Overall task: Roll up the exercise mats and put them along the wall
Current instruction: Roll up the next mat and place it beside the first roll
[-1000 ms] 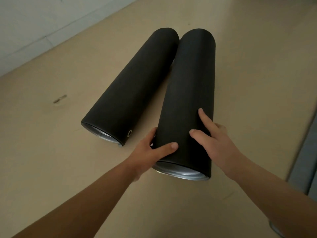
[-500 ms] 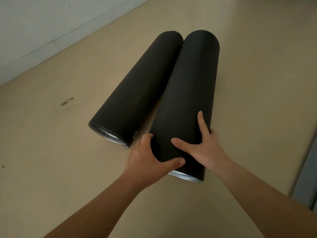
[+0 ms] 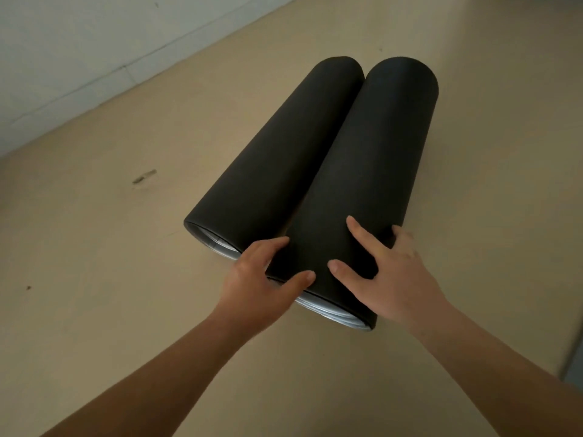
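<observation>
Mats, two, black, both rolled, lie side by side on the tan floor (image 3: 94, 279), touching along their length, axes running from approx 6 o'clock out toward 1 o'clock. The wall (image 3: 63, 58) sits at 10–11 o'clock, well apart from the left mat (image 3: 277, 152); neither roll is against it. The right mat (image 3: 372, 171) reaches nearer the camera, w/ pale grey inner layers showing at its near end.

The left hand (image 3: 262, 275) grips the right mat's near end from the 9 o'clock side: thumb on top, fingers curled down into the seam btwn the rolls, tips out of sight. This hand also hides part of the left mat's near end.

The right hand (image 3: 391, 275) clasps the same roll from the 3 o'clock side: thumb & index spread flat on top, other fingers bent over the far flank, tips hidden.

Far ends of both rolls face away, so can't make them out. A small dark mark (image 3: 144, 177) is on the floor at 9 o'clock of the mats. A grey strip (image 3: 572, 357) at the 4 o'clock edge is cut off by the frame; can't tell what it is. Both forearms are bare and cut off at the bottom.
</observation>
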`<state>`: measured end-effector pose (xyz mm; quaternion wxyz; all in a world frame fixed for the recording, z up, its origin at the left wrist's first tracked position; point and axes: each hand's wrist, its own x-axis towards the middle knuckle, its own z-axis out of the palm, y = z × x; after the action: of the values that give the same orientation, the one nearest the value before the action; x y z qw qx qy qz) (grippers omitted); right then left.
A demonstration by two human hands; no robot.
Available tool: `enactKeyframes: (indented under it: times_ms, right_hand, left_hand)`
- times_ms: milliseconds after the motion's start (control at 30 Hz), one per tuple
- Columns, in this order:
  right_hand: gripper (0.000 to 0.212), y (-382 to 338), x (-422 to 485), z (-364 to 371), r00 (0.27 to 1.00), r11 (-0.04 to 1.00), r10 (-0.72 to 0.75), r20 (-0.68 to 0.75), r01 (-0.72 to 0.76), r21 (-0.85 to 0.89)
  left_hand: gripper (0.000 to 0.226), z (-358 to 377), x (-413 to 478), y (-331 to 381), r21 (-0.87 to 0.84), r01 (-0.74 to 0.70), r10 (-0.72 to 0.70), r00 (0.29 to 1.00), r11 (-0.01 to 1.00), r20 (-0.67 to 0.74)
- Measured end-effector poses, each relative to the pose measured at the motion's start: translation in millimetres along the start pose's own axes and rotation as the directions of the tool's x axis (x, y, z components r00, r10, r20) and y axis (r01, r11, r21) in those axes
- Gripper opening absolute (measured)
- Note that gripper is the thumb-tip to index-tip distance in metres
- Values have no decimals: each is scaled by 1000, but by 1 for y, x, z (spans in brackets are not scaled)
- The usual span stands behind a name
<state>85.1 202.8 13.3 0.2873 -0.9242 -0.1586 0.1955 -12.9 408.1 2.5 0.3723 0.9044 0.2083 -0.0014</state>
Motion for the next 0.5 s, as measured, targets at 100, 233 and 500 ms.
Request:
enactKeyframes:
  times_ms: [100,233,500]
  right_hand:
    - [82,-6,6,13,999,998,-8,-47,5,-70]
    - [74,-13,13,31,991,991,-48,-128,31,-132]
    - [68,8,17,33,971,951,-166,-171,112,-289]
  left_hand:
    - [69,12,-17,6,186,-142,162,982,972,-97]
    - [93,20,-11,-1,182,-45,61,994,982,-88]
    - [95,20,-5,-8,173,-7,17,998,985,-58]
